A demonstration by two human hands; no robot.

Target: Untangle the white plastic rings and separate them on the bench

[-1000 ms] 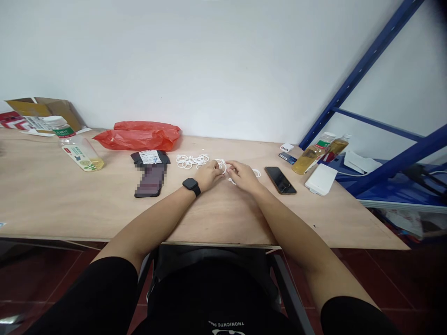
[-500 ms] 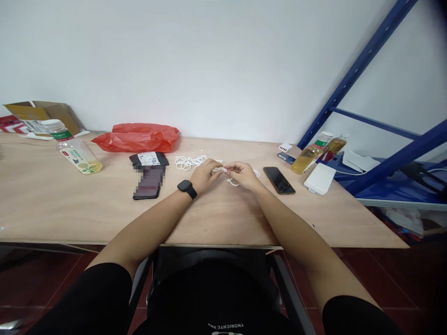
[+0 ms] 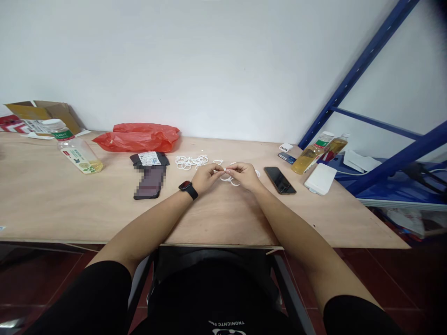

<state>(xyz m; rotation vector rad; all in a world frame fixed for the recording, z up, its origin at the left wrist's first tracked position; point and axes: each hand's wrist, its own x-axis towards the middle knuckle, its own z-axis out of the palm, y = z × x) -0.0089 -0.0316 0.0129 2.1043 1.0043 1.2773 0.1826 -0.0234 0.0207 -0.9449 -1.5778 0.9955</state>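
Observation:
Over the middle of the table my left hand point(image 3: 206, 177) and my right hand point(image 3: 245, 176) meet fingertip to fingertip. Each one pinches a small part of the white rings point(image 3: 234, 182) between thumb and fingers. Fingers hide most of the pinched part, so how the rings join there cannot be made out. Below and between the fingertips hang or lie thin ring curves, and another ring point(image 3: 257, 173) shows behind my right hand. A loose pile of similar white rings point(image 3: 188, 163) lies left of my left hand, whose wrist wears a black watch point(image 3: 186, 185).
Left of my hands are a dark package with a white label point(image 3: 150, 158), a red plastic bag point(image 3: 139, 138) and a bottle point(image 3: 78, 156). A phone point(image 3: 279, 180), white power bank-like box point(image 3: 320, 178) and drink bottle point(image 3: 309, 158) stand right, beside a blue rack point(image 3: 356, 60).
The left fingers have come down and drawn in to a pinch facing the right fingertips. More of the white ring curve now shows below the hands, and rings behind the left hand are uncovered.

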